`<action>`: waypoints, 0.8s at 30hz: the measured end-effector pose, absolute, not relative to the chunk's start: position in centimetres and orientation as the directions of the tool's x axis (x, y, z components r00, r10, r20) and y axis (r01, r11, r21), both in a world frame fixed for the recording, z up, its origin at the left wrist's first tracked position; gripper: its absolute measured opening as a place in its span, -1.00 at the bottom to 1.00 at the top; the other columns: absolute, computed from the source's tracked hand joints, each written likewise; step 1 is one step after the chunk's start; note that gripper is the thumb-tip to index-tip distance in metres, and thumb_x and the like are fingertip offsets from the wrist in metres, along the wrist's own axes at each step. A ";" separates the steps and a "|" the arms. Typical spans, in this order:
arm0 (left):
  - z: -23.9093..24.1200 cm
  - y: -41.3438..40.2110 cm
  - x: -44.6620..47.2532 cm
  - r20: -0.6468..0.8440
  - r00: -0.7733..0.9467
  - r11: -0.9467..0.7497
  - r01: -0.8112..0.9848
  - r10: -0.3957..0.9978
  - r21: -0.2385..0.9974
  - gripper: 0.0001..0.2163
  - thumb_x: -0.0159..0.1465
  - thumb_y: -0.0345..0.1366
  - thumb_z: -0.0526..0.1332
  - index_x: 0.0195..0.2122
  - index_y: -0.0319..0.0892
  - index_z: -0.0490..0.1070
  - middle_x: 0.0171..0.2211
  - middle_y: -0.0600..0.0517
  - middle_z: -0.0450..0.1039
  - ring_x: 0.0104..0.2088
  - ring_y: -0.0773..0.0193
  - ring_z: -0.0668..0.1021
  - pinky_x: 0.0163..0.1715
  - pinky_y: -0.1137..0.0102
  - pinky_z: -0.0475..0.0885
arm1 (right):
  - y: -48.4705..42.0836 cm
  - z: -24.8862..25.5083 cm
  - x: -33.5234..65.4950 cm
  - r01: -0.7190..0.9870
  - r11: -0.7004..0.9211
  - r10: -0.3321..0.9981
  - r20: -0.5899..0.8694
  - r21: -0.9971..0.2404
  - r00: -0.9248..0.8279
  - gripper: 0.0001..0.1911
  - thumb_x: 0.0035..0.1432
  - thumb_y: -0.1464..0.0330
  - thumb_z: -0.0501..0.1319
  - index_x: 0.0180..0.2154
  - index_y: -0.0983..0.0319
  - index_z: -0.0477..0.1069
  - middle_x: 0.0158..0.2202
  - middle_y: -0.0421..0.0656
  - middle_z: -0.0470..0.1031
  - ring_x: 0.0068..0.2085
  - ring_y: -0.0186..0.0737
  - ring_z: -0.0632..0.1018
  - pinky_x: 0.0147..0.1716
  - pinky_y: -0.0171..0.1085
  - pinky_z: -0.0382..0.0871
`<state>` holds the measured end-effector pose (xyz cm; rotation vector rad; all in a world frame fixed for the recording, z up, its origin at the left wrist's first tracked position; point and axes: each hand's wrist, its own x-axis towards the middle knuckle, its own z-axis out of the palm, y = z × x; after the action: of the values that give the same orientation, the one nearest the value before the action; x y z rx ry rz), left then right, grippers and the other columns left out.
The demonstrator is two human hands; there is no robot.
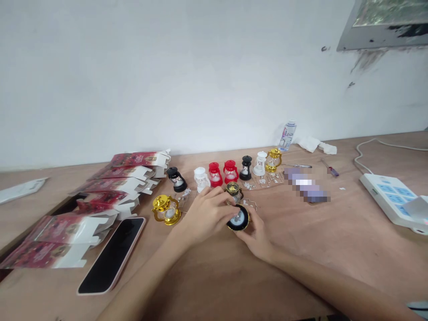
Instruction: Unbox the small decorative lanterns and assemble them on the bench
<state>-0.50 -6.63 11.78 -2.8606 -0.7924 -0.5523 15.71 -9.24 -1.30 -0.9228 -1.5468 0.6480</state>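
Observation:
My right hand (258,236) is closed round a small lantern (246,222), tipped so that its round base with a black rim and pale centre faces me. The fingers of my left hand (209,211) are bent together over that base, at its upper left. Whatever they may pinch is hidden. Just behind the hands stands a dark bronze-and-gold lantern (234,191), partly covered by my left fingers. A gold lantern (166,209) leans on the table left of my left hand. Small loose metal parts (250,204) lie close behind the held lantern.
Several mini lanterns (230,171) line the back. Red printed boxes (123,185) and a phone (112,256) lie left. To the right are a blurred purple item (306,183), a screwdriver (332,170) and a power strip (389,196). A bottle (287,135) stands by the wall.

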 end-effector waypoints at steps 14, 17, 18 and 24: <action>11.1 -6.3 -0.1 0.444 0.797 -0.864 0.495 0.410 -0.090 -0.83 0.31 -0.29 0.07 -0.29 -0.10 0.45 -0.26 0.07 0.49 -0.26 0.33 0.41 -0.31 0.37 0.16 | -9.3 -1.4 15.7 0.205 0.510 0.855 0.518 -0.836 -0.013 -0.53 -0.01 0.38 0.24 -0.02 0.16 0.24 -0.08 -0.10 0.41 -0.07 -0.13 0.46 -0.08 -0.16 0.38; 12.0 -5.9 -0.9 0.491 0.746 -0.846 0.532 0.449 -0.035 -0.81 0.32 -0.28 0.04 -0.23 -0.11 0.45 -0.26 0.04 0.49 -0.24 0.32 0.42 -0.28 0.37 0.20 | -9.3 -1.1 15.7 0.235 0.526 0.842 0.539 -0.818 -0.009 -0.55 -0.02 0.37 0.25 -0.04 0.17 0.26 -0.08 -0.09 0.42 -0.07 -0.11 0.46 -0.08 -0.15 0.38; 12.2 -5.6 -1.2 0.511 0.714 -0.827 0.563 0.478 -0.012 -0.81 0.32 -0.28 0.04 -0.22 -0.12 0.45 -0.27 0.02 0.50 -0.24 0.31 0.43 -0.27 0.37 0.22 | -9.3 -1.1 15.7 0.241 0.530 0.839 0.545 -0.813 -0.006 -0.56 -0.03 0.38 0.25 -0.05 0.17 0.27 -0.09 -0.09 0.42 -0.07 -0.11 0.46 -0.08 -0.15 0.38; 10.4 -3.0 -2.1 0.190 0.638 -0.644 0.764 0.746 -0.037 -0.84 0.24 -0.37 0.11 -0.39 -0.16 0.48 -0.36 0.00 0.51 -0.27 0.21 0.49 -0.29 0.36 0.28 | -9.3 -1.1 15.7 0.245 0.524 0.841 0.541 -0.815 -0.001 -0.58 -0.02 0.39 0.23 -0.06 0.16 0.27 -0.11 -0.10 0.43 -0.09 -0.13 0.47 -0.11 -0.17 0.39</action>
<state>-2.15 -3.00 10.41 -2.7395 -1.2671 -0.2395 15.70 -9.31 -1.09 -0.9673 -1.5422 0.6085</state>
